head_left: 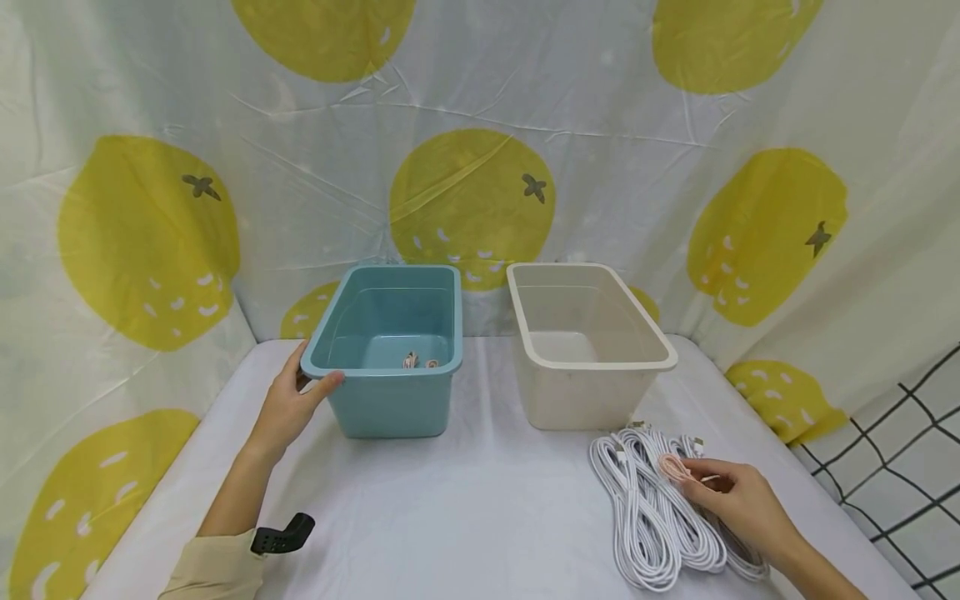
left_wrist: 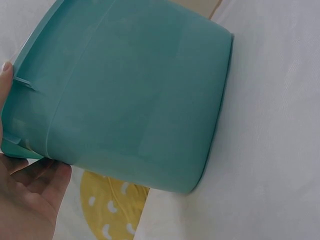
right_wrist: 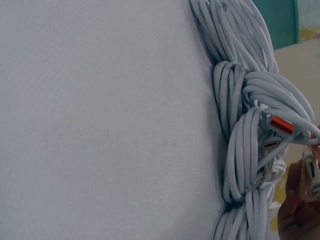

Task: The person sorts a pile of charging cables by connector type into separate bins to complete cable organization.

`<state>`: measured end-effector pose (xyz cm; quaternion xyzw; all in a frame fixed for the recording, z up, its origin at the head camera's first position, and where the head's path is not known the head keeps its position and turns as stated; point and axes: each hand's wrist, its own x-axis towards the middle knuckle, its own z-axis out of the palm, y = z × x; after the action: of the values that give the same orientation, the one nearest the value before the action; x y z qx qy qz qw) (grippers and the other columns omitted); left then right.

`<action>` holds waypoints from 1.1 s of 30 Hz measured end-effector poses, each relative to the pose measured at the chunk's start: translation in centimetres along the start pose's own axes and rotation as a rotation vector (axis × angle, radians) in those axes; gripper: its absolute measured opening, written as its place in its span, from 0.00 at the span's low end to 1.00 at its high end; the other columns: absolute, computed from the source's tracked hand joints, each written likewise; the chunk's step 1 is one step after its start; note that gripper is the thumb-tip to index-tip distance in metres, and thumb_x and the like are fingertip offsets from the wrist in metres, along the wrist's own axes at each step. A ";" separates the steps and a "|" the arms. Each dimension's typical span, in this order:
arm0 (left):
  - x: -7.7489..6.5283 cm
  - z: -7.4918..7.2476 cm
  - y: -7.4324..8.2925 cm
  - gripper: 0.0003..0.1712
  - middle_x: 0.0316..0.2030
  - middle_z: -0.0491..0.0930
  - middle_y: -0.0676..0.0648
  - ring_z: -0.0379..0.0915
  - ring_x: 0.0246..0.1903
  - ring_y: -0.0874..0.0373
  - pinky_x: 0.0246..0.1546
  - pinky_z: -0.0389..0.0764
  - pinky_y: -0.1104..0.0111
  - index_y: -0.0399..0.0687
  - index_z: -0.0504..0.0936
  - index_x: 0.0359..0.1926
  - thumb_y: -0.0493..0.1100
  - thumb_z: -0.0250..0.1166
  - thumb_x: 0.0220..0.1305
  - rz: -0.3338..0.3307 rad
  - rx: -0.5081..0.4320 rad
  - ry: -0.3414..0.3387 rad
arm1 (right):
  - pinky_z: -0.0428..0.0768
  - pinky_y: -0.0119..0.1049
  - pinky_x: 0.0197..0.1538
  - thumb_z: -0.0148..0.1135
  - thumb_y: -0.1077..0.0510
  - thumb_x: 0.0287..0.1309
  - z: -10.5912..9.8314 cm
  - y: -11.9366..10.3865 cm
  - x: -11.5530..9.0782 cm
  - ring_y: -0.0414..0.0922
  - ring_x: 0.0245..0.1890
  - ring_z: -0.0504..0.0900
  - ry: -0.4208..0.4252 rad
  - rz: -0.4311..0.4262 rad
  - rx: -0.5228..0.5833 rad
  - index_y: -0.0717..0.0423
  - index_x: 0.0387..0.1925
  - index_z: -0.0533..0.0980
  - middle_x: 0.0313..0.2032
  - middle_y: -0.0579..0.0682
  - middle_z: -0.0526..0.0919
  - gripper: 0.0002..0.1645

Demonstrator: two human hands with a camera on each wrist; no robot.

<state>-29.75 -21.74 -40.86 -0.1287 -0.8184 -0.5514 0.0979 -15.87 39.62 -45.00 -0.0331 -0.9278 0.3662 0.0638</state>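
My left hand (head_left: 282, 412) grips the near left corner of a blue plastic bin (head_left: 390, 407). Its thumb lies on the front rim, and in the left wrist view the fingers (left_wrist: 59, 182) reach under the rim's edge. Two small pinkish bundles (head_left: 410, 360) show inside this bin, partly hidden by its front wall. On the right, my right hand (head_left: 742, 498) pinches a small coiled pink cable (head_left: 674, 467) over a pile of coiled white cables (head_left: 645, 521). In the right wrist view, a plug with a red-orange end (right_wrist: 281, 125) sticks out among the white loops.
A cream bin (head_left: 592, 396) stands right of the blue one, behind the cable pile. White cloth (head_left: 465, 517) covers the table. Lemon-print curtains (head_left: 472, 208) hang at the back and sides, and a black wire grid (head_left: 900, 467) stands at the right edge.
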 end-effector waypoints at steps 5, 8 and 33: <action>0.0 0.0 0.1 0.51 0.75 0.60 0.36 0.54 0.74 0.37 0.65 0.64 0.36 0.48 0.46 0.83 0.53 0.66 0.74 0.001 0.001 0.001 | 0.82 0.28 0.38 0.74 0.57 0.62 -0.2 -0.6 0.2 0.30 0.39 0.81 0.037 -0.067 0.065 0.67 0.53 0.84 0.48 0.61 0.86 0.22; 0.0 0.0 0.1 0.51 0.75 0.60 0.36 0.54 0.74 0.37 0.66 0.64 0.37 0.47 0.45 0.83 0.53 0.66 0.74 -0.002 -0.002 -0.002 | 0.82 0.27 0.40 0.74 0.57 0.63 -0.3 -1.0 0.4 0.28 0.42 0.80 0.047 -0.085 0.099 0.66 0.53 0.84 0.51 0.64 0.85 0.21; 0.0 0.0 0.0 0.49 0.75 0.59 0.37 0.55 0.74 0.38 0.65 0.65 0.37 0.48 0.46 0.83 0.52 0.65 0.74 0.015 -0.011 -0.006 | 0.83 0.29 0.35 0.72 0.67 0.61 -2.7 -8.4 4.1 0.35 0.38 0.82 0.048 -0.394 0.161 0.66 0.52 0.84 0.44 0.55 0.86 0.17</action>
<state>-29.70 -21.78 -40.81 -0.1371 -0.8147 -0.5547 0.0988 -19.65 35.77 -36.88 0.1452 -0.8822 0.4188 0.1588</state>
